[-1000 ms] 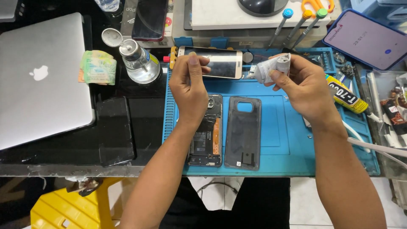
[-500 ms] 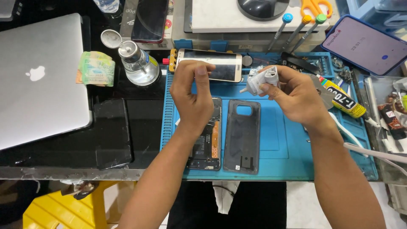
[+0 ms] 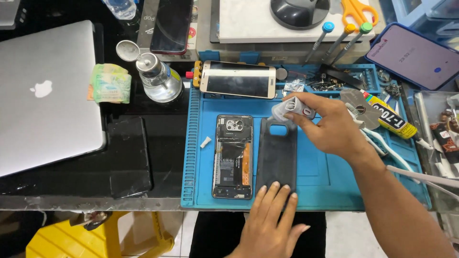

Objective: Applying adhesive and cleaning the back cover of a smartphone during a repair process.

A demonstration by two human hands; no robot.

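- Dark back cover [image 3: 276,155] lies flat on the blue mat [image 3: 330,177], just right of the opened phone [image 3: 233,156].
- Your right hand [image 3: 330,126] pinches a wadded grey cloth [image 3: 290,109], grip closed on it, pressed to the cover's top edge by the camera cutout.
- Your left hand [image 3: 272,222] is flat and open, fingertips on the cover's bottom edge, gripping nothing.
- Detached gold-framed screen [image 3: 238,79] sits at the mat's top.
- Glue tube [image 3: 389,117] to the right; silver laptop [image 3: 45,95] at the desk's far left.

Left hand [image 3: 272,215] dropped from the screen to pin the back cover [image 3: 277,155]'s near end | right hand [image 3: 330,126] lowered its wadded cloth [image 3: 291,109] onto the cover's top edge
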